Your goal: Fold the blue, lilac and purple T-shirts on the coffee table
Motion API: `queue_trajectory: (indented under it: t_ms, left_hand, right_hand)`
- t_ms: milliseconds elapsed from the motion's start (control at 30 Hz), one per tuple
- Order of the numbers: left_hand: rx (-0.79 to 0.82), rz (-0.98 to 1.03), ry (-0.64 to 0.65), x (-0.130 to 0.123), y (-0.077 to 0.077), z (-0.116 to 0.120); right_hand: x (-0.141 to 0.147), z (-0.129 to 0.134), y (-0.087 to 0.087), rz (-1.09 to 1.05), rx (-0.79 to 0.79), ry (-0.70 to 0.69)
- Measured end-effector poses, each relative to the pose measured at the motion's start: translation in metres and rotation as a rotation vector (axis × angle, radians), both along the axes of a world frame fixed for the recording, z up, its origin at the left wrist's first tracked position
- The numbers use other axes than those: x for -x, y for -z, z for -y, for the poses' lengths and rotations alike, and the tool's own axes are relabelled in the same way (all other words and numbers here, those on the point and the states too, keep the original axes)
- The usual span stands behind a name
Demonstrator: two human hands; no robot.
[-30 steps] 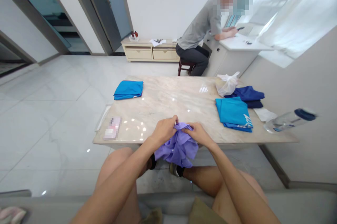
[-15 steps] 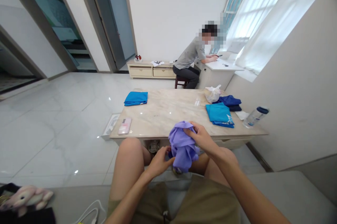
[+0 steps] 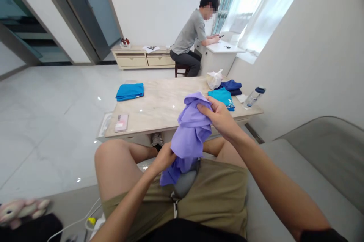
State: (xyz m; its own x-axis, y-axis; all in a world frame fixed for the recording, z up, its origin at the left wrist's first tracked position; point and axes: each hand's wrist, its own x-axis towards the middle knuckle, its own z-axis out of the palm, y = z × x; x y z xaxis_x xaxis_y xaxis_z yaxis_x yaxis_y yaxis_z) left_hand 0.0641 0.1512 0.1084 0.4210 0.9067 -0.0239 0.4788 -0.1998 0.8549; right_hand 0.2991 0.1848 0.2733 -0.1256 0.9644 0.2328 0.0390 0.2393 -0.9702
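Observation:
A crumpled purple cloth point(image 3: 190, 132), perhaps a garment, hangs between my hands above my lap. My right hand point(image 3: 218, 115) pinches its upper edge, thumb on the near side. Lower and to the left, my left hand point(image 3: 166, 156) is closed at the cloth's side, its fingertips hidden behind the fabric. The lower part of the cloth drapes down toward my shorts point(image 3: 216, 192). Past my hands, a folded teal cloth point(image 3: 223, 96) with white lettering lies on the marble-topped table point(image 3: 159, 109), partly covered by my right hand.
Also on the table are a folded blue cloth point(image 3: 130, 91), a pink packet point(image 3: 121, 123), a white plastic bag point(image 3: 214, 79), dark blue fabric point(image 3: 231, 85) and a clear bottle point(image 3: 254, 98). A person point(image 3: 190, 33) sits beyond. A plush toy point(image 3: 22, 211) and cables lie on the sofa at left.
The purple cloth has been lifted and stretched out longer, with a lower part now hanging down. My right hand rose relative to my left. My view has tilted down and shifted right.

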Motion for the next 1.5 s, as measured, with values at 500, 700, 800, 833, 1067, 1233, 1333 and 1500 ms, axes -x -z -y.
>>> queue_trajectory:
  t_ms: [500, 700, 800, 833, 1067, 1233, 1333, 1500]
  left_hand:
    - [-0.602, -0.334, -0.58, 0.164, -0.191, -0.068]
    - [-0.755, 0.081, -0.657, 0.063, -0.126, -0.004]
    - [-0.485, -0.057, -0.232, -0.013, -0.068, 0.017]
    - [-0.412, -0.072, -0.209, -0.03, -0.054, 0.015]
    - [-0.072, -0.039, -0.012, 0.01, -0.04, -0.006]
    - [0.074, 0.017, 0.008, 0.079, -0.045, 0.011]
    - [0.114, -0.077, -0.015, 0.105, -0.055, 0.013]
    - [0.017, -0.142, 0.02, 0.116, -0.114, 0.0]
  right_hand:
    - [-0.092, -0.013, -0.061, 0.36, -0.329, 0.611]
    - [-0.041, 0.012, -0.032, 0.283, -0.1, 0.262]
    - [-0.006, 0.024, -0.019, 0.311, -0.045, 0.009]
    - [0.001, 0.025, -0.019, 0.326, -0.071, -0.019]
    - [-0.024, 0.006, -0.033, 0.598, -0.294, -0.011]
    - [-0.06, 0.004, -0.003, 0.821, -0.289, -0.182]
    - [-0.066, 0.005, 0.014, 0.896, -0.265, -0.262]
    - [-0.065, 0.003, 0.012, 0.951, -0.36, -0.209]
